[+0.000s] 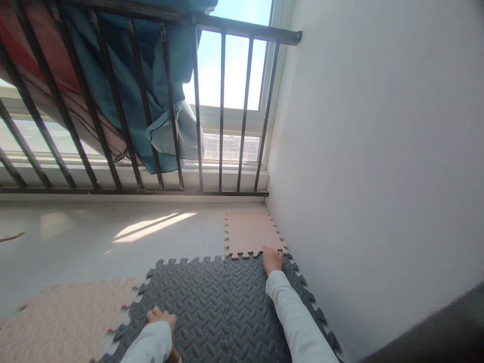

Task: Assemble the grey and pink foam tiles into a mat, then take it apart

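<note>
A pink foam floor tile [249, 232] with toothed edges lies in the corner by the wall. Its near edge meets the dark grey, diamond-patterned foam mat [204, 297], and a line of teeth still shows along the seam. My right hand [272, 260] is at that seam near the tile's right corner, fingers closed on the pink edge; the fingertips are partly hidden. Further left and nearer to me, my left hand [162, 318] rests on the grey mat with its fingers a little apart, holding nothing visible.
Another pink foam mat [68, 317] lies at the lower left, beside the grey one. A white wall [378, 151] bounds the right side. Black railing [221, 111] runs in front of the window, with blue and red cloth [132, 91] behind it. Sunlit pale floor [151, 229] lies between.
</note>
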Motion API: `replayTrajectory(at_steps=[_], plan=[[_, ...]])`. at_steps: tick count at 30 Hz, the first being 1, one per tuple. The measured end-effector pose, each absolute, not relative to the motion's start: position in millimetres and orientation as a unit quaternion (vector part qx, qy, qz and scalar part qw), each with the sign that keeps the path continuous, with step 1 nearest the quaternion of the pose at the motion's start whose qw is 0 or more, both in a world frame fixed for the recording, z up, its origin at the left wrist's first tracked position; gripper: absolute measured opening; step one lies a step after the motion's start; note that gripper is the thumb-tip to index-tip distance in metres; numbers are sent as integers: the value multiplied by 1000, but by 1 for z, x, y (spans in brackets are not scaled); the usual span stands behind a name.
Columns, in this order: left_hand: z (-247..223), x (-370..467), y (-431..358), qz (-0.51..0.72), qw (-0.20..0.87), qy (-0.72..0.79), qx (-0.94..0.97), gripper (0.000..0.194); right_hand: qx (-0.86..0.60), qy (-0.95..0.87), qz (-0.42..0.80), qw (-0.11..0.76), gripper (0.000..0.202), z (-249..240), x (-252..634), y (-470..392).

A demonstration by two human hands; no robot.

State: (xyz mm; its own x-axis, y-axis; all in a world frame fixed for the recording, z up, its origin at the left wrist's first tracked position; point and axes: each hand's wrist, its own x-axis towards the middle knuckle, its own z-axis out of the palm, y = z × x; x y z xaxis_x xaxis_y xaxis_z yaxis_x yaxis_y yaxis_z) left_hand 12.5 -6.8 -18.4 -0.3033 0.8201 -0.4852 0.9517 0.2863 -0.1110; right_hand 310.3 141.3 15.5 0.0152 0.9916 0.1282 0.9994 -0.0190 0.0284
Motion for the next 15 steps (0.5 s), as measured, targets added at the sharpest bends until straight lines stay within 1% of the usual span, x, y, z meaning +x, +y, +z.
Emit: replayTrajectory(at_steps=[4,6,10,15], plan=[[-7,18,-11,-251,154,762,577,96,-704,-707,-56,35,31,15,313,139],[0,20,-13,-260,165,755,579,105,-706,-706,-56,33,33,15,312,139],[7,20,-15,-255,175,756,577,107,-709,-703,-49,28,34,16,307,139],[3,18,-15,-253,165,756,581,101,-707,-706,-34,26,31,16,311,136]])
